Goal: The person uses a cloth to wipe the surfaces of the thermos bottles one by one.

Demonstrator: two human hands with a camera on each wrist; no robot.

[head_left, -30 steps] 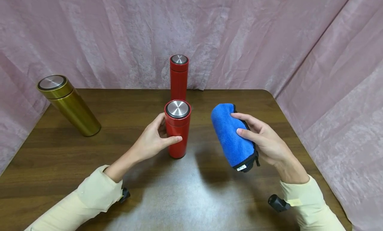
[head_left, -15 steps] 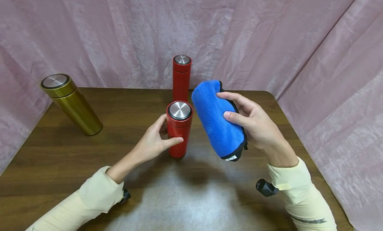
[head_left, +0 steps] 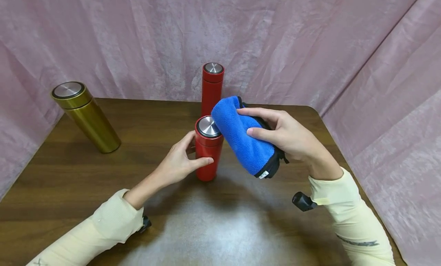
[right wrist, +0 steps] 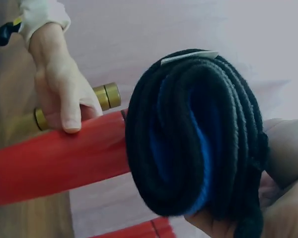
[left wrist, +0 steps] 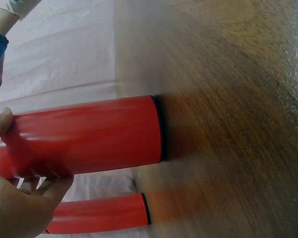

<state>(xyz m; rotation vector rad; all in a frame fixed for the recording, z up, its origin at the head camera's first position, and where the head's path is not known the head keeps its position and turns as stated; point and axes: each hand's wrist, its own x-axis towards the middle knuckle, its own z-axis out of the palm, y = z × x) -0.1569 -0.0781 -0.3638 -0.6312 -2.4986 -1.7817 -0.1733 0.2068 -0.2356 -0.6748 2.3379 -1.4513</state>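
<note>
On the tabletop, we see the front red flask standing upright, its side gripped by our left hand. Our right hand holds a rolled blue towel at the flask's lid; whether they touch, we cannot tell.

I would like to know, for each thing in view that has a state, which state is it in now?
Front red flask: lid on, upright, gripped by the left hand.
Rear red flask: lid on, upright.
Gold flask: lid on, upright.
Blue towel: rolled up, held above the table by the right hand; contact with the front flask unclear.
Pink curtain: hanging in folds.
</note>
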